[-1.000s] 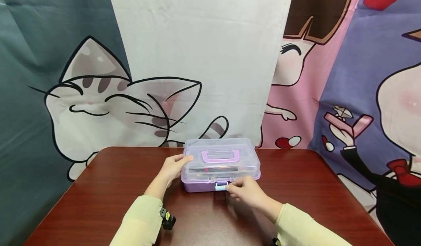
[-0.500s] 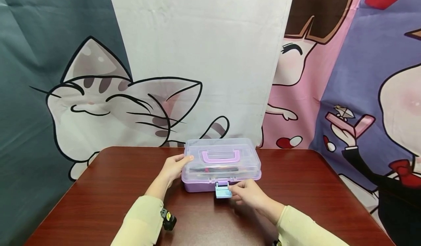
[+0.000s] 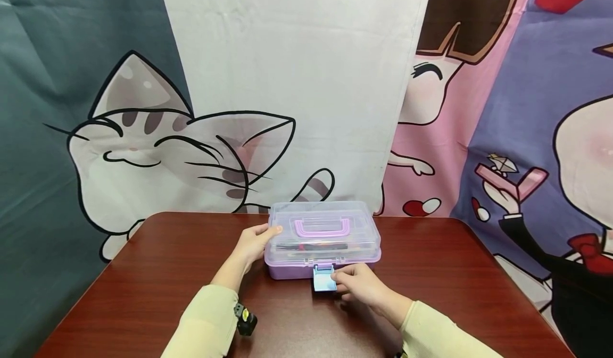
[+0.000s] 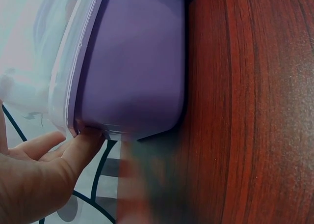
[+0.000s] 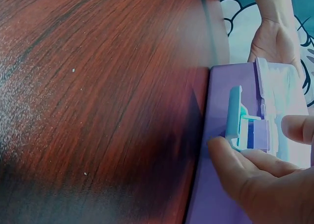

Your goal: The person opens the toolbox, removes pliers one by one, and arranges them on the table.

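A purple storage box (image 3: 292, 272) stands near the back of the table, its clear lid (image 3: 282, 214) down. My left hand (image 3: 251, 246) holds the box's left end, thumb over the lid's edge; in the left wrist view its fingers (image 4: 83, 148) reach round the purple side under the rim. At the front, the light-blue latch (image 3: 324, 281) hangs swung outward, apart from the purple wall. My right hand (image 3: 361, 283) is at the latch's right edge. In the right wrist view a fingertip touches the latch (image 5: 235, 111), while the thumb (image 5: 297, 128) lies apart from it.
Slender items, unclear through the plastic, lie inside the box beneath the lid. A purple handle (image 3: 322, 233) lies flat on top. The reddish-brown table (image 3: 191, 251) ends just behind the box, where a printed cloth (image 3: 297, 81) hangs.
The latch has swung outward and down from nearly edge-on to showing its broad face. My right hand has shifted slightly down with it. My left hand stays on the box.
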A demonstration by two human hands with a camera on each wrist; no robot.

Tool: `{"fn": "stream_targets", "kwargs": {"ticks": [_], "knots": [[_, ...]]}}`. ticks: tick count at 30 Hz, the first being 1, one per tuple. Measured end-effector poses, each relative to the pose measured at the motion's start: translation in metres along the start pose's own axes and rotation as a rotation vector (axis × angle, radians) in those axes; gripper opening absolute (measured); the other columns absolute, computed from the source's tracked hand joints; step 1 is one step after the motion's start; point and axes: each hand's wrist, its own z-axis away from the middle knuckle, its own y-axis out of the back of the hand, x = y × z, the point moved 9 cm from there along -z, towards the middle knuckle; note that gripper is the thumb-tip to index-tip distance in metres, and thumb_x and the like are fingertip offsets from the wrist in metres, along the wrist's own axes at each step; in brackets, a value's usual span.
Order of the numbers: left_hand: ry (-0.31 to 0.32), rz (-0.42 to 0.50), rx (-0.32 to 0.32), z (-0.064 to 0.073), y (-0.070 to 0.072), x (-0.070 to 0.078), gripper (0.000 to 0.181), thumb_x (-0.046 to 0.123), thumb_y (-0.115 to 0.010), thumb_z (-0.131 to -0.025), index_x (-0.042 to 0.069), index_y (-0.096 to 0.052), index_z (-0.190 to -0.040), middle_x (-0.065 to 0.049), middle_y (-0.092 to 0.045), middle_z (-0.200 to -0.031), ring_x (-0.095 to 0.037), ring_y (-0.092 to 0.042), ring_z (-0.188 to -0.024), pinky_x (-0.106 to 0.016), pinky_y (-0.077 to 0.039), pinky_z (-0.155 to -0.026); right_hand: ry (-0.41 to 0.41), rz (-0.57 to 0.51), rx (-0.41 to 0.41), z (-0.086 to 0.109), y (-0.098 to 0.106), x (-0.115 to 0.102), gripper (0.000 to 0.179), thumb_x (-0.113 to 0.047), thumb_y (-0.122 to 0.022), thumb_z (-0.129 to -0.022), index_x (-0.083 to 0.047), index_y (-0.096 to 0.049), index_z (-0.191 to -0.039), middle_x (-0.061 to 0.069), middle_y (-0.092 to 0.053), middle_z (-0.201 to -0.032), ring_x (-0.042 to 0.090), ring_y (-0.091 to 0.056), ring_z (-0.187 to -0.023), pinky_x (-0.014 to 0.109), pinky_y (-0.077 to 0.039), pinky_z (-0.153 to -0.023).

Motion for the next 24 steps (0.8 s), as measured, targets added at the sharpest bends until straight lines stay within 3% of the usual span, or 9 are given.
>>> {"fn": "stream_targets", "kwargs": {"ticks": [11,24], "knots": [[-0.01,0.001,-0.001,0.0003,0.0007,-0.0001,0.072,0.038,-0.069,-0.085,-0.002,-0.043,-0.138,-0.023,-0.058,-0.126,-0.018,-0.063,-0.096,-0.035,-0.057,-0.083,-0.027,-0.001,0.013,-0.0022,0.0011,0.0025,0.041,-0.021,-0.058,-0.089,0.014,-0.062,-0.11,0.018,-0.069,-0.099,0.02,-0.066,-0.086,0.034,-0.057,-0.066],[-0.014,-0.012,0.007,0.0001,0.0014,-0.0014,0.071,0.039,-0.069,-0.084,-0.001,-0.045,-0.138,-0.022,-0.06,-0.124,-0.018,-0.064,-0.094,-0.034,-0.057,-0.082,-0.058,-0.084,-0.025,-0.0001,-0.0038,0.0036,0.045,-0.02,-0.057,-0.09,0.017,-0.056,-0.115,0.023,-0.067,-0.108,0.028,-0.067,-0.098,0.042,-0.057,-0.083]]}}
